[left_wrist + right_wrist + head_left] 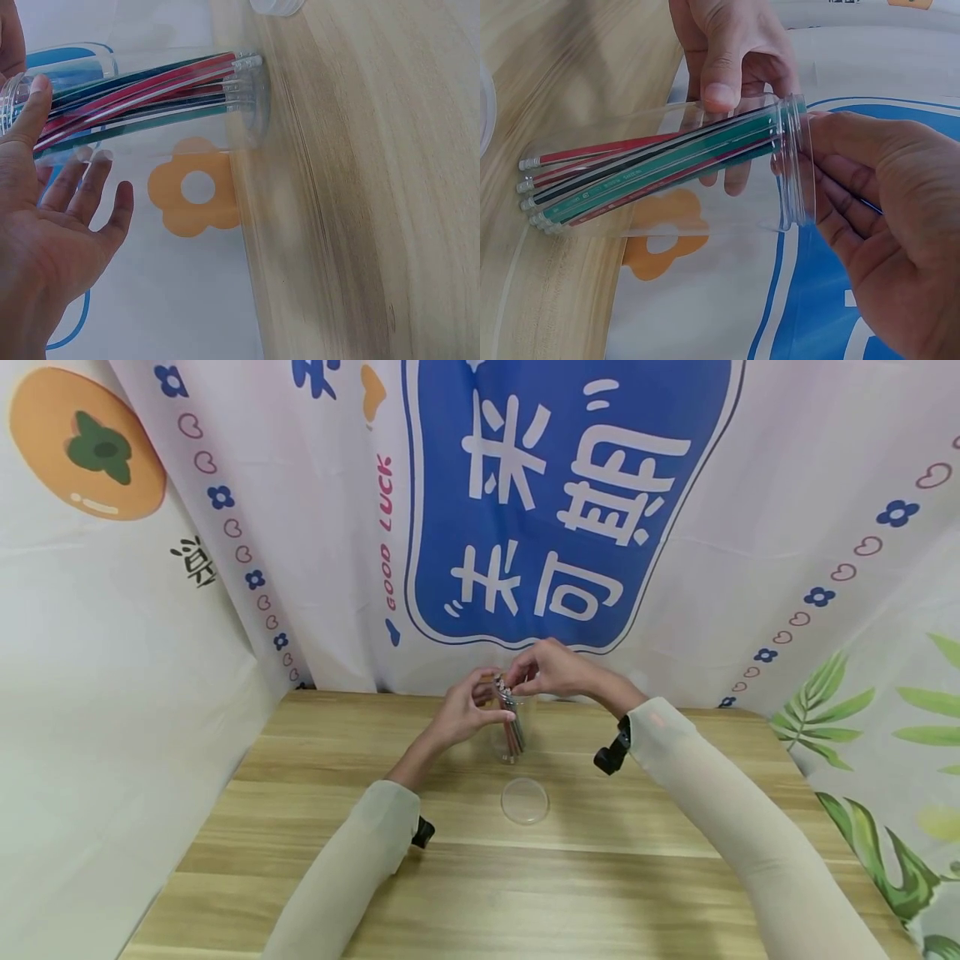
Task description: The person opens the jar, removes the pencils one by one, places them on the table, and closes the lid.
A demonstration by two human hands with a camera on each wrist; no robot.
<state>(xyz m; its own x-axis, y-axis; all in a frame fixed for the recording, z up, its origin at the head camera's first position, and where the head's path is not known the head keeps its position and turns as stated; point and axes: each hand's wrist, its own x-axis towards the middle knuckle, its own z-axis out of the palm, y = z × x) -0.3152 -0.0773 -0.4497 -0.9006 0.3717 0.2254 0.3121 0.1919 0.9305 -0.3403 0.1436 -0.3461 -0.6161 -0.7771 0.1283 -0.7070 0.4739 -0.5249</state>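
A clear screw-top jar (742,214) stands near the back of the table, holding several pencils (622,176) in red, green and black. The pencils lean together inside, their white eraser ends at the jar's bottom. My left hand (459,712) grips the jar near its top, thumb on one side and fingers on the other. At the jar's mouth, my right hand (551,667) has thumb and curled fingers pinching the upper ends of the pencils. Those ends are partly hidden by the fingers in the right wrist view.
In front of the jar a round clear lid (525,802) lies flat on the wooden table (480,893). Close behind the jar hangs a printed cloth (450,668) with a blue panel, and more cloth borders both sides.
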